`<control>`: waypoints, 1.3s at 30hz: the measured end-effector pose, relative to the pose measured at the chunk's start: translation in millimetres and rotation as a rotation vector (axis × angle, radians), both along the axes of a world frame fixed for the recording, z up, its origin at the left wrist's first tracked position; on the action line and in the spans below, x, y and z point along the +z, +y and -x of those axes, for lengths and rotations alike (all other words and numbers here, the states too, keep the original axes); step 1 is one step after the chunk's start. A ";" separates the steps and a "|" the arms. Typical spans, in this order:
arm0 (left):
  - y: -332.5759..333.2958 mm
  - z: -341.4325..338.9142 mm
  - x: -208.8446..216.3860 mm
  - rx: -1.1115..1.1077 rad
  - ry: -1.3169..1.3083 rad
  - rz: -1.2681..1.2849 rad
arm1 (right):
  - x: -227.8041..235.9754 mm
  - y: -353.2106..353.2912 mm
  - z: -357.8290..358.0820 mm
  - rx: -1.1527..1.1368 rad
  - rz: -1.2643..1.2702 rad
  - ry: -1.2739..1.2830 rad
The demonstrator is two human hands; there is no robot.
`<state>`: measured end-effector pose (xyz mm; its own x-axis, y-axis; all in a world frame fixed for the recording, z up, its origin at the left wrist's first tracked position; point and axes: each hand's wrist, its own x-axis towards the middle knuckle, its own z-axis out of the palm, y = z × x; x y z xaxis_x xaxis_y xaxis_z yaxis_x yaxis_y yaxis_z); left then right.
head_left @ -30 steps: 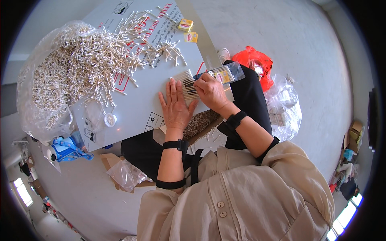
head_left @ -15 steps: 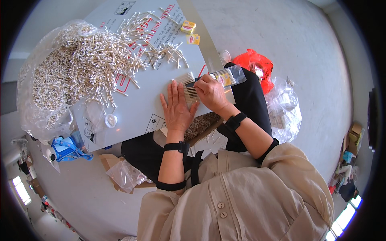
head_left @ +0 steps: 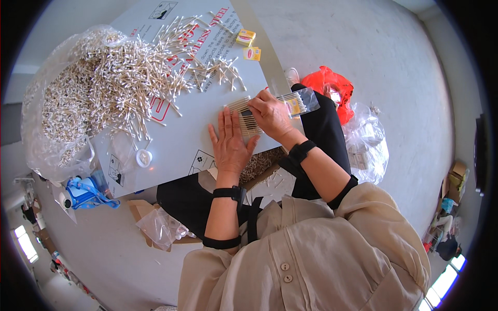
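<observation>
On table (head_left: 189, 132), large clear bag (head_left: 62, 161) filled with loose cotton swabs (head_left: 111, 83). Left hand (head_left: 232, 149) laid flat, fingers extended, against swab row (head_left: 251, 124). Right hand (head_left: 272, 116), fingers curled, placed over row's right end; grip cannot be told. Clear packet (head_left: 294, 105) seen beside right hand. Small yellow box (head_left: 246, 37) placed beyond.

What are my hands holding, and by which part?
Your left hand lies flat, gripping nothing; your right hand is curled by the packet, its grip hidden.

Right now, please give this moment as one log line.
left hand: flat beside swab row; right hand: curled between swab row and clear packet, grip unclear; loose swabs: spilling from clear bag; yellow packs: table's right edge
</observation>
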<state>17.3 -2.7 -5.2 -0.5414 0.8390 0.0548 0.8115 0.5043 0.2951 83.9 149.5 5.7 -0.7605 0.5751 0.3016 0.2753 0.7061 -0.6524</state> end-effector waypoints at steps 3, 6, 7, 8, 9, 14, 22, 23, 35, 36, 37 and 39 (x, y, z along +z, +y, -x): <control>-0.2 -0.2 -0.4 0.001 -0.003 -0.006 | -1.2 -0.8 -1.7 0.023 -0.006 -0.014; -1.2 0.0 -1.0 0.004 0.001 -0.012 | -1.9 -3.6 -6.0 0.066 0.001 -0.093; -1.0 -0.1 -1.2 0.002 0.003 -0.014 | -2.9 -1.8 -5.6 0.054 0.027 -0.046; -0.9 -0.1 -1.4 0.002 0.002 -0.015 | -4.1 0.3 -4.8 0.042 0.052 0.000; -1.1 -0.1 -1.4 -0.003 0.010 -0.018 | -3.9 2.7 -2.9 0.041 0.053 -0.002; -2.9 0.4 -3.0 -0.011 0.019 -0.030 | 4.3 19.0 12.0 0.053 0.073 -0.005; -0.5 -0.8 -3.2 -0.014 0.034 -0.026 | -1.2 36.1 33.0 0.169 -0.008 -0.040; -0.2 -1.2 -2.8 -0.016 0.032 -0.027 | -0.4 36.8 33.3 0.165 -0.013 -0.038; -0.5 2.1 -1.5 -0.011 0.010 0.008 | 12.6 -1.6 -46.5 0.358 -0.239 -0.225; 0.2 2.1 -1.1 -0.009 0.010 0.018 | 9.6 -2.5 -49.0 0.383 -0.333 -0.226; 0.6 1.8 -0.7 -0.007 0.009 0.029 | 5.2 -3.2 -49.8 0.378 -0.351 -0.217; 0.7 1.2 0.1 -0.005 0.012 0.036 | 2.1 -0.8 -51.1 0.378 -0.390 -0.207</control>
